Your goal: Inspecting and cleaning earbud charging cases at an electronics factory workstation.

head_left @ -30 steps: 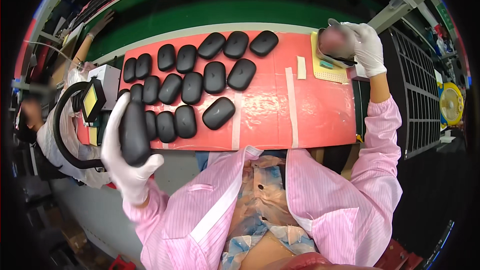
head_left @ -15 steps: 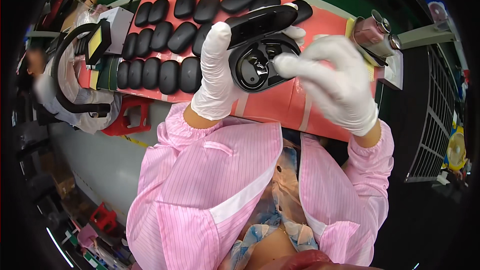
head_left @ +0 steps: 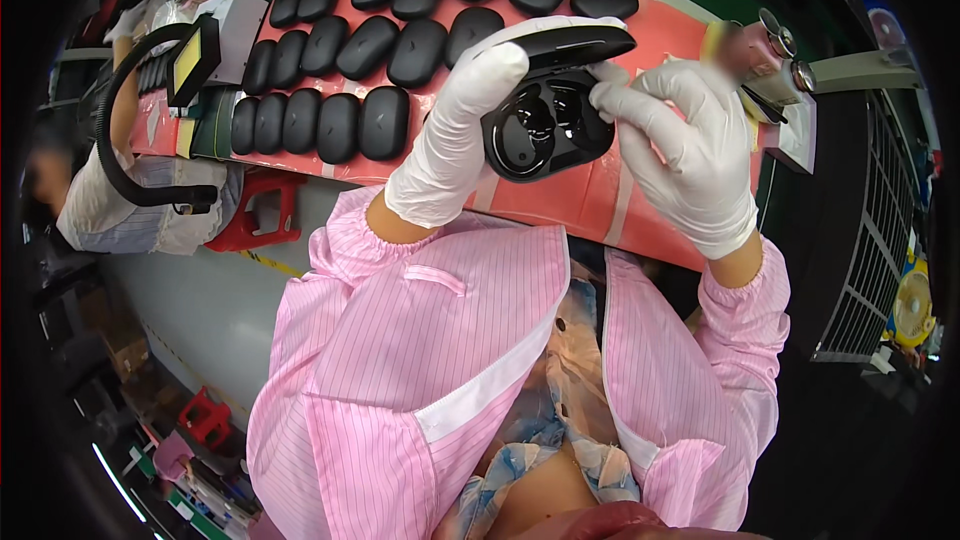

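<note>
A black earbud charging case [head_left: 530, 166], its lid [head_left: 580, 43] raised, is held above the table in my left hand [head_left: 450, 135]. The gloved thumb lies at the case's left side, while the other fingers pass behind the lid and are mostly hidden. Two glossy wells show inside; reflections obscure whether each contains an earbud. My right hand [head_left: 685, 145], also gloved in white, is at the right rim of the case. Its fingers are bent together with their tips by the rim, and anything between them is hidden.
Several closed black cases [head_left: 365, 48] lie in rows on the pink-red mat [head_left: 560, 202]. Two metal-topped containers [head_left: 765, 55] stand at the right. A lamp on a black flexible neck [head_left: 118, 145] is at the left, near another person's arm [head_left: 124, 105] and a red stool [head_left: 265, 215].
My right fingers have withdrawn from inside the case to its right rim. My left hand has shifted the case slightly right and tilted it. At left, the other person's arm has moved.
</note>
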Available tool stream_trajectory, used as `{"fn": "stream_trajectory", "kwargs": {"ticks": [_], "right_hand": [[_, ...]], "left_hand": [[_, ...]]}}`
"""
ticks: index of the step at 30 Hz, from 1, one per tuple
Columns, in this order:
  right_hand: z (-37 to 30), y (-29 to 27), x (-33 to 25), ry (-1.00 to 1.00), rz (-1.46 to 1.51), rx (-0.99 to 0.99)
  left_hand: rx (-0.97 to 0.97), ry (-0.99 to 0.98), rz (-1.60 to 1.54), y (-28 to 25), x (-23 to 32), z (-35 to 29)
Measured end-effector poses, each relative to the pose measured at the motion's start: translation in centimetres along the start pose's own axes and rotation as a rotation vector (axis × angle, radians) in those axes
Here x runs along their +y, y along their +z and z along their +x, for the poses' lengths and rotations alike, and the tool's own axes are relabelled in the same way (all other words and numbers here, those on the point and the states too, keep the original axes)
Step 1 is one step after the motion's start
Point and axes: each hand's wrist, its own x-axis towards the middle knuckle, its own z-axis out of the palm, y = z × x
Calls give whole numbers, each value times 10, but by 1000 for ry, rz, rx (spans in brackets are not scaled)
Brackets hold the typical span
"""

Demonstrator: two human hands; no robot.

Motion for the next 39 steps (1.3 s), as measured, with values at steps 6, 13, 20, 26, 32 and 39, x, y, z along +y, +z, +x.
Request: {"fn": "stream_trajectory", "kwargs": {"ticks": [6,13,20,26,32,39], "right_hand": [[-11,-1,-4,-20,157,-119],[-4,-5,-20,-43,316,-143],[1,0,-15,-55,-15,-14],[3,-2,-36,-25,-71,-157],[-10,-22,-6,308,164,-71],[-63,20,2,842,665,262]], "left_hand": [[23,-59,-92,-1,-4,-4],[65,-253,-140,4,4,-14],[47,-168,117,4,3,-13],[39,-177,4,0,-5,-12],[368,-410,-449,4,8,-11],[341,-399,-553,5,1,-7]]}}
